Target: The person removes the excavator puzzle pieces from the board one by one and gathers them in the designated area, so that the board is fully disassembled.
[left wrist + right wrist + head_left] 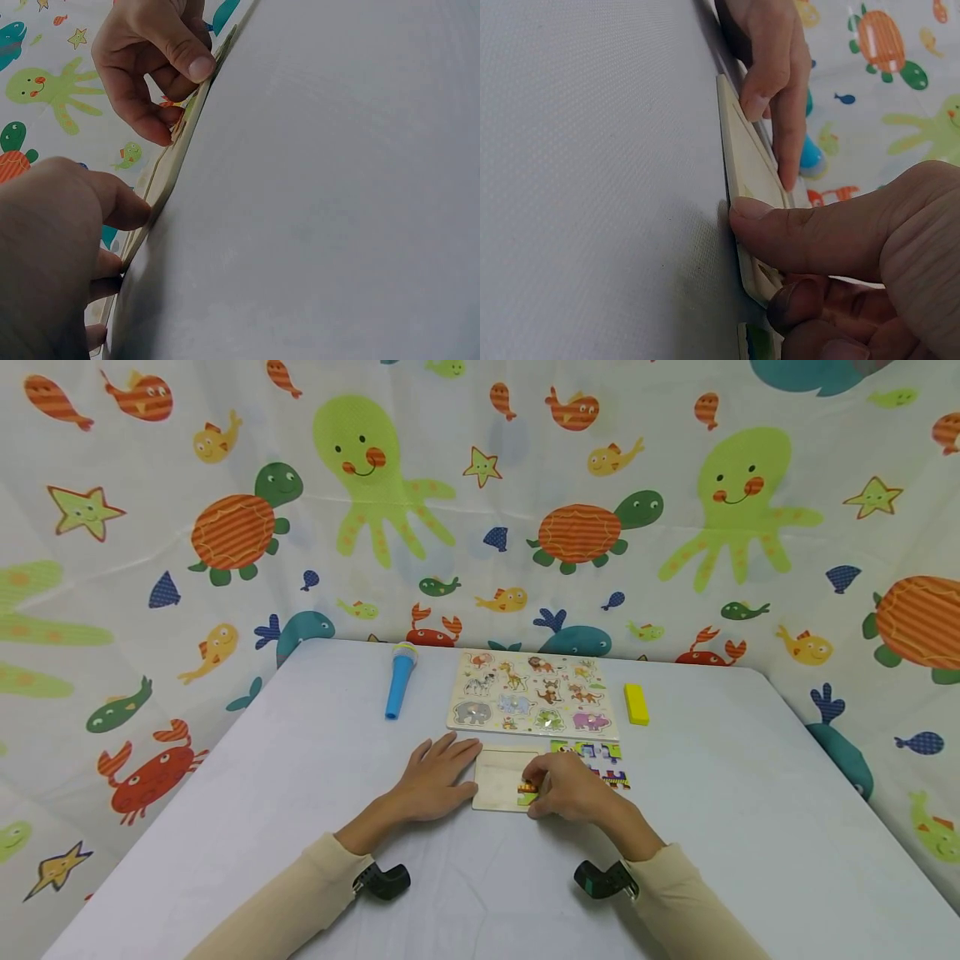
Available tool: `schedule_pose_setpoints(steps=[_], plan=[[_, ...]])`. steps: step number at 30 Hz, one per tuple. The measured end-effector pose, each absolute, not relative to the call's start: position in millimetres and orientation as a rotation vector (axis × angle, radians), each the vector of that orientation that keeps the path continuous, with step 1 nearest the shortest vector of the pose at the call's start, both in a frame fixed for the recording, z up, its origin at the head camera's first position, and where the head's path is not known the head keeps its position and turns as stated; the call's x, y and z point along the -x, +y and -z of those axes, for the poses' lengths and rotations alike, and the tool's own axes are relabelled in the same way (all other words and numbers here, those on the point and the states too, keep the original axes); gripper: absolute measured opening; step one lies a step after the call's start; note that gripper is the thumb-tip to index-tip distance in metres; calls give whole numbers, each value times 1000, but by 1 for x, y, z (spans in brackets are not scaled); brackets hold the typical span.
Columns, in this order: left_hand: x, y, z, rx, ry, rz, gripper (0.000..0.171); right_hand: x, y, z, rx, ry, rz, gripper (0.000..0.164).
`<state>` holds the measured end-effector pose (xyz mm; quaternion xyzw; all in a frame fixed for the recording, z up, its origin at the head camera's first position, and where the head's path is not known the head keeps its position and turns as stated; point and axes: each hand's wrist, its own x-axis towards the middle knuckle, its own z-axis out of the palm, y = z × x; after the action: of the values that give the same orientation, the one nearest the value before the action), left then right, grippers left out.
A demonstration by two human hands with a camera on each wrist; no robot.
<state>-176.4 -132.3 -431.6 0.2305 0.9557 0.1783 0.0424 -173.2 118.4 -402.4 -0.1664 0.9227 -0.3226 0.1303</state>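
A small wooden puzzle tray lies on the white table in front of the person, its bare base showing. A colourful jigsaw piece sits in its near right corner. The right hand pinches at this piece with curled fingers, and its thumb is at the tray's near edge in the right wrist view. Part of the piece is hidden under the fingers. With fingers extended, the left hand rests along the tray's left edge. More jigsaw pieces lie together just right of the tray, partly behind the right hand.
Behind the tray lies a larger animal peg puzzle board. A blue toy microphone lies to its left, a yellow block to its right. A curtain printed with sea animals hangs behind the table.
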Motion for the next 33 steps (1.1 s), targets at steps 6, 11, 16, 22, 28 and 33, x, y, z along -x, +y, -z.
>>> schedule_pose_setpoints(steps=[6, 11, 16, 22, 28, 33], plan=[[176, -132, 431, -706, 2922, -546, 67, 173, 118, 401, 453, 2671, 947, 41], [177, -132, 432, -704, 2920, -542, 67, 172, 120, 401, 466, 2661, 957, 39], [178, -132, 433, -705, 2923, -546, 67, 171, 122, 402, 530, 2662, 978, 39], [178, -132, 434, -708, 2924, -544, 67, 171, 123, 404, 575, 2663, 1004, 34], [177, -132, 434, -705, 2922, -542, 67, 172, 125, 408, 626, 2684, 1009, 24], [177, -132, 434, -706, 2921, -534, 67, 171, 126, 407, 667, 2685, 1032, 18]])
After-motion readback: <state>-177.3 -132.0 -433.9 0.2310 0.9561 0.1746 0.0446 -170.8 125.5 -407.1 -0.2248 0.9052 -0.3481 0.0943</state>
